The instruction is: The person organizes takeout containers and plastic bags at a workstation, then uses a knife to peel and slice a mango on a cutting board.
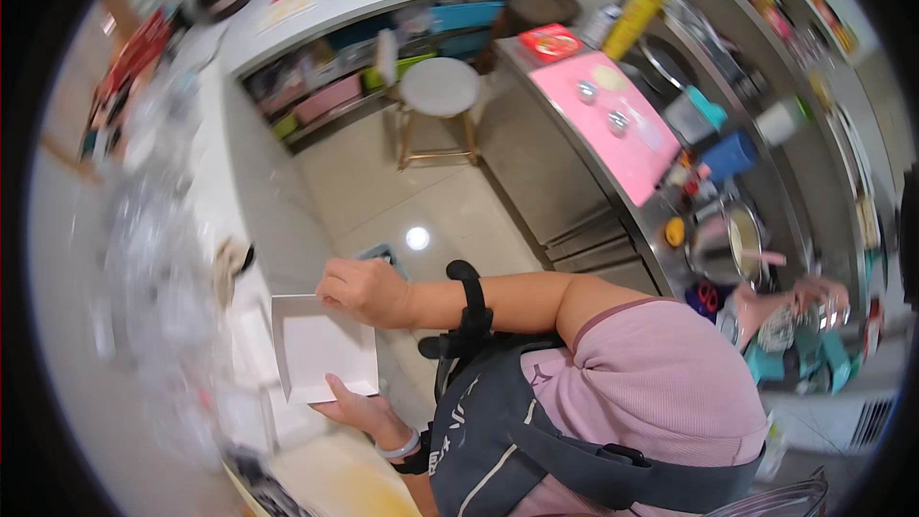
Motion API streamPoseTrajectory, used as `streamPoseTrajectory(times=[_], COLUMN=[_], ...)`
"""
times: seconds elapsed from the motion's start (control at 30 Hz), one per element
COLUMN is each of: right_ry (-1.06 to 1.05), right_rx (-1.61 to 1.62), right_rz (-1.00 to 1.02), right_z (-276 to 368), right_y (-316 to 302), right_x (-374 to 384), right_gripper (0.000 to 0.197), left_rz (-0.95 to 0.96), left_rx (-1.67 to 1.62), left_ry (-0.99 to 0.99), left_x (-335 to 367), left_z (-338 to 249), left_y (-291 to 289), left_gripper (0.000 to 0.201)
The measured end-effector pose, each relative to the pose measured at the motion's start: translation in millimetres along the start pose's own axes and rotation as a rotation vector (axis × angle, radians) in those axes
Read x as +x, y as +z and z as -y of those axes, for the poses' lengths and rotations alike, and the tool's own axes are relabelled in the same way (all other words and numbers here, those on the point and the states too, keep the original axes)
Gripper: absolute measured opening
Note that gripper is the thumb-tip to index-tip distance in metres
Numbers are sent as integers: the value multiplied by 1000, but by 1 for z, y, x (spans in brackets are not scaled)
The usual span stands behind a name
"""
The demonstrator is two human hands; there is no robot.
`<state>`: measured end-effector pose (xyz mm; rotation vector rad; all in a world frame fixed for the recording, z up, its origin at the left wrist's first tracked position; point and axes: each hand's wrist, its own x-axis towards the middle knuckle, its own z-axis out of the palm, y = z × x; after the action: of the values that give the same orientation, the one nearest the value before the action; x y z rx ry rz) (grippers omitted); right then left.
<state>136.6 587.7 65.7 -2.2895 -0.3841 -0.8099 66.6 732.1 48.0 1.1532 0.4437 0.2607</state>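
A shallow white paper box (325,345) stands between my hands, its inside facing up at me. My left hand (356,409) grips its lower wall, the thumb over the edge and the other fingers mostly hidden beneath. At the upper right corner my right hand (364,289) is closed with curled fingers, pinching the box's wall. Part of that corner is covered by the right hand. Behind it, more white box-like pieces (251,345) lie on the white counter.
Clear plastic bags (158,258) are heaped along the left. A beige cloth-like item (228,260) lies on the counter edge. Farther off are a white-topped stool (439,86) and a steel worktop with a pink mat (598,120). A mixing bowl (725,241) stands to the right.
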Motion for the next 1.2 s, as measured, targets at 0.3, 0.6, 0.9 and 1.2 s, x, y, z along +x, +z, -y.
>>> streamPoseTrajectory(times=[0.3,0.6,0.9,1.2], right_ry=[364,819,1099,1270], right_rx=[-155,-228,-22,35], right_rz=[-325,-496,-730,-981], right_z=[-130,-262,-311,-337], right_y=[-155,-306,-403,-441], right_x=[-54,-120,-181,-240], right_gripper=[10,19,21,19], left_rz=[533,766,1000,1249], left_rx=[127,297,312,387], left_ry=[-82,-282,-590,-721], left_x=[-54,-138,-192,-209], left_z=[61,156,227,286], left_y=[176,344,440,485], left_gripper=[48,49,58,33])
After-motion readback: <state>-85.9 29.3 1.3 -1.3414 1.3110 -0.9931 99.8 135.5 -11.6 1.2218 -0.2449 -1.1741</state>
